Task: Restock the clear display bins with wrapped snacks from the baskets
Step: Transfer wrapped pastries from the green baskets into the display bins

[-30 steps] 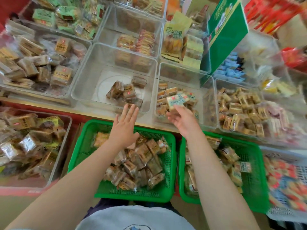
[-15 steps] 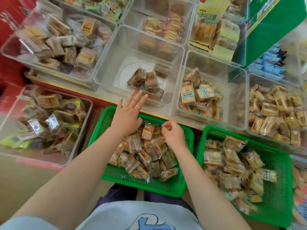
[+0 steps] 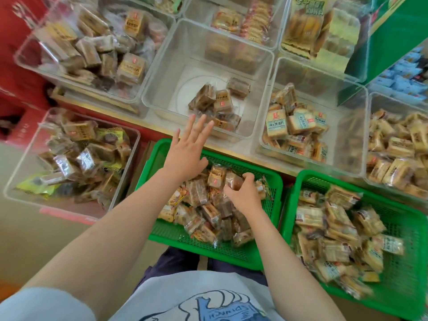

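Two green baskets are sitting below the row of clear bins, and the work is shifting between them. Well to the left of the left hand [image 3: 185, 156], a low clear bin [image 3: 129, 133] is holding crinkly brown and yellow-green packets. The left hand is hovering over the far rim of the left green basket [image 3: 208, 249], its fingers [image 3: 199, 126] straight and spread, holding nothing, tips reaching toward the nearly empty middle bin [image 3: 208, 54] just beyond them. That bin is showing only a small cluster of brown wrapped snacks [image 3: 220, 103] on its smooth bare floor.

Just right of that hand, the right hand [image 3: 243, 193] is now curling down into the heap of wrapped snacks in the left basket, gripping a brown square packet [image 3: 231, 180]. A second ago it was up at the right-hand bin [image 3: 319, 72] releasing a pale labelled pack; half a second ago it was already dipping into this heap. So, in my judgement, that drop is done and a fresh pick is starting, probably meant for the sparse middle bin.

Right of the right hand, the second green basket [image 3: 405, 251] is holding paler, blockier packs in glossy film. Both baskets are rigid perforated mesh plastic; the bins are hard, transparent and round-cornered.
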`<state>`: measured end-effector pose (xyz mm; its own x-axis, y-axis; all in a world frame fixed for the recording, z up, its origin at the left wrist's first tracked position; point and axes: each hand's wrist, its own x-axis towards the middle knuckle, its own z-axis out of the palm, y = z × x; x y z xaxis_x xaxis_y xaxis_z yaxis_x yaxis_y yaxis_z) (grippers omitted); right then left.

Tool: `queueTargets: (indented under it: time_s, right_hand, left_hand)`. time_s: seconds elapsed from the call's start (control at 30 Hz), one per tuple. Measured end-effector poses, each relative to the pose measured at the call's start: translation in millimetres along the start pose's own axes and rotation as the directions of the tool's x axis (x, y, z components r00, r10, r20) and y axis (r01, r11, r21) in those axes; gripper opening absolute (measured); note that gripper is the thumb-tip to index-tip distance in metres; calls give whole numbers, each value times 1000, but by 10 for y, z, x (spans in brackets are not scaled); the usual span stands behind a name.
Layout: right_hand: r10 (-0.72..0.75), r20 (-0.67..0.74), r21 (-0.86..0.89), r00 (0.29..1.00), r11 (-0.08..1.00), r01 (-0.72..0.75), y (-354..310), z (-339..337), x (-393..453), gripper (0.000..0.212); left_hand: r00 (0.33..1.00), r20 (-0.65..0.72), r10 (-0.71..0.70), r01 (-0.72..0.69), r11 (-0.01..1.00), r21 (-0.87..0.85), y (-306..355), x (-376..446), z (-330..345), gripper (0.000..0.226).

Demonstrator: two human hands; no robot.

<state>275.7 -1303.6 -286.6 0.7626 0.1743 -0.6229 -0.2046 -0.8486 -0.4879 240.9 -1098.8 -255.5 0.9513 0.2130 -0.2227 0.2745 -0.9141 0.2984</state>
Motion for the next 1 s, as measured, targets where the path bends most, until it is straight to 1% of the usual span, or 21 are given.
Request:
queueTargets:
  time_s: [0.07, 0.13, 0.17, 0.2, 0.27, 0.33, 0.4, 0.47, 0.57, 0.6, 0.63, 0.67, 0.73, 0.77, 0.8, 0.83, 0.87, 0.9, 0.93, 0.97, 1.0]
  right_hand:
    - [-64, -93, 152, 994, 985, 78, -256, -300, -236, 55]
    - [-163, -207, 234, 965, 949, 210, -547, -602, -446, 43]
    - [-220, -273, 235, 937, 929, 286, -685, -724, -487, 40]
    - [-276, -336, 198, 900, 914, 354, -810, -808, -466, 37]
    - [-381, -402, 24, 833, 905, 426, -1079, -895, -285, 33]
    - [-474, -351, -206, 808, 880, 427, -1302, -870, 32, 31]
    - [-521, -256, -378, 814, 829, 412, -1439, -764, 342, 30]
    - [-526, -191, -426, 829, 805, 413, -1478, -635, 551, 32]
    - [-463, -72, -395, 884, 827, 401, -1412, -533, 644, 36]
    - [-462, -37, -379, 886, 827, 415, -1361, -536, 608, 38]
    - [-491, -37, -351, 871, 822, 448, -1297, -552, 537, 36]
    - [-540, -85, -315, 838, 812, 491, -1218, -566, 444, 32]
    - [-627, -279, -261, 727, 778, 571, -1007, -554, 208, 25]
    - [-632, -354, -239, 689, 774, 587, -884, -512, 92, 24]
    - [-621, -374, -224, 689, 781, 582, -765, -446, -10, 24]
    - [-597, -323, -218, 734, 802, 556, -645, -352, -52, 23]
    - [-553, -218, -237, 804, 830, 506, -523, -242, -35, 20]
    - [-479, -93, -291, 873, 851, 437, -424, -137, 3, 17]
    - [-387, 16, -349, 922, 862, 368, -332, -29, 70, 18]
    - [-281, 89, -362, 955, 884, 294, -264, 56, 132, 28]
    - [-167, 126, -307, 978, 931, 199, -216, 126, 202, 39]
  left_hand:
    - [1000, 9, -3, 3, 1000, -9, -3, 3, -10, 97]
    - [1000, 9, -9, 9, 1000, -17, 8, 4, -13, 98]
    - [1000, 10, -11, 11, 1000, -18, 14, 6, -11, 98]
    - [1000, 14, -13, 13, 1000, -16, 20, 8, -6, 99]
    - [1000, 20, -18, 18, 1000, -15, 19, 5, -1, 99]
    - [999, 26, -21, 21, 1000, -23, 10, 0, -10, 98]
    - [999, 35, -23, 24, 999, -29, 7, -7, -34, 98]
    - [998, 49, -29, 31, 999, -38, 11, -12, -54, 98]
    - [998, 51, -27, 29, 999, -42, 10, -8, -60, 99]
    - [999, 48, -24, 26, 999, -42, 9, -7, -56, 99]
    - [999, 46, -22, 23, 999, -41, 9, -8, -53, 99]
    - [999, 45, -20, 22, 999, -38, 10, -9, -53, 100]
    - [999, 48, -19, 21, 999, -36, 18, -5, -45, 101]
    - [999, 45, -19, 21, 999, -34, 22, -2, -39, 101]
    - [999, 39, -17, 18, 999, -30, 25, -2, -27, 102]
    - [1000, 30, -11, 11, 1000, -25, 25, -3, -18, 101]
    - [1000, 20, 0, 0, 1000, -19, 18, -6, -3, 101]
    - [1000, 12, 14, -14, 1000, -14, 3, -10, 11, 100]
    - [1000, 2, 28, -28, 1000, -8, -20, -15, 23, 100]
    - [999, -7, 39, -39, 999, -3, -46, -21, 32, 100]
    - [999, -17, 46, -46, 999, 1, -70, -25, 38, 100]
